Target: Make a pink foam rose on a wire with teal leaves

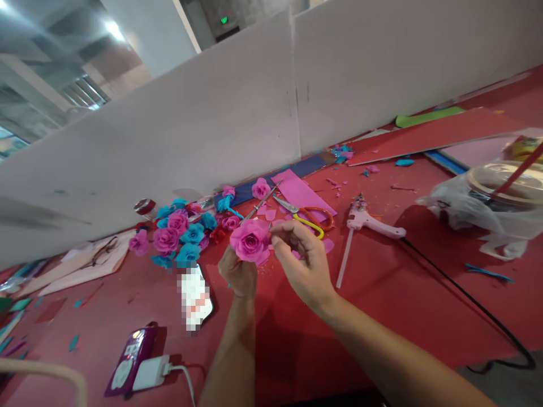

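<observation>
The left hand (240,277) is closed beneath a pink flower (250,242) and holds it face up above the red table (280,350), near the middle of the view; the flower hides whatever part the fingers grip. The right hand (303,257) is at the flower's right edge, its thumb and forefinger bent close to each other, though I cannot tell whether they pinch a petal. Just beyond the right hand, a pair of scissors (311,217) with one orange and one yellow handle lies with its blades toward a sheet of pink paper (297,189), and a loose pink flower (261,188) sits by the paper's left edge. To the right lies a pale pink glue gun (375,223), a glue stick (344,257) slanting down beside it and a black cord (462,297) running from its handle toward the table's edge. Left of the held flower is a bunch of pink and blue flowers (193,233), with a phone (197,297) just in front of it. Nearer the person, a white charger (151,373) touches a purple block (129,362). A pair of glasses (102,252) rests on papers at the left
</observation>
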